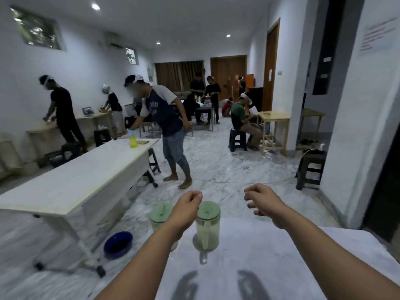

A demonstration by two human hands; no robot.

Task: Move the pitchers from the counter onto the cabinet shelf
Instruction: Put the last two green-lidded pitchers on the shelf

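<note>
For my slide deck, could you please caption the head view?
Both bare hands, left and right, hover empty above two green-lidded pitchers on the white counter.

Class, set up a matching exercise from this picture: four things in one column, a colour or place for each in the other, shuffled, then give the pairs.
1. clear plastic pitcher
2. round plastic basin
3. spray bottle
4. left hand

a. dark blue, on the floor
b. yellow-green, on the long white table
c. green lid, on the counter
d. empty, between two pitchers

Pairs: 1-c, 2-a, 3-b, 4-d
</note>
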